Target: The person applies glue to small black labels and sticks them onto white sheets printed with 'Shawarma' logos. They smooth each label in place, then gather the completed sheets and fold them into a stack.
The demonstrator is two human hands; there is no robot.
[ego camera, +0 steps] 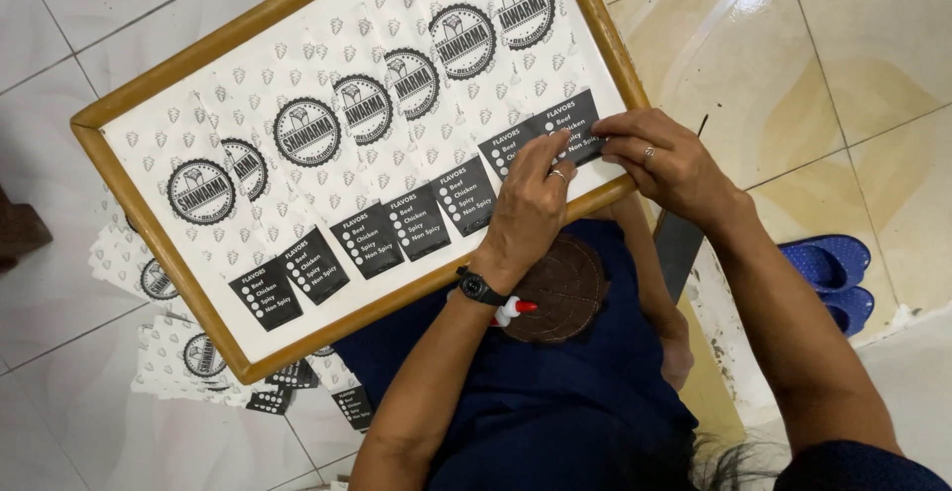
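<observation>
Two hands (605, 169) pressing one of six printed wrappers (327, 144), wooden tray (149, 104)

The hands (605, 179) hide part of the last paper wrapper (555, 104)

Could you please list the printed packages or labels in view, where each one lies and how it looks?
White paper wrappers: overlapped in a row on the wooden-framed tray, each with round black emblem and black rectangular panel.
More such wrappers: floor, below tray.
Left hand and right hand: pressing the rightmost wrapper's panel.
</observation>
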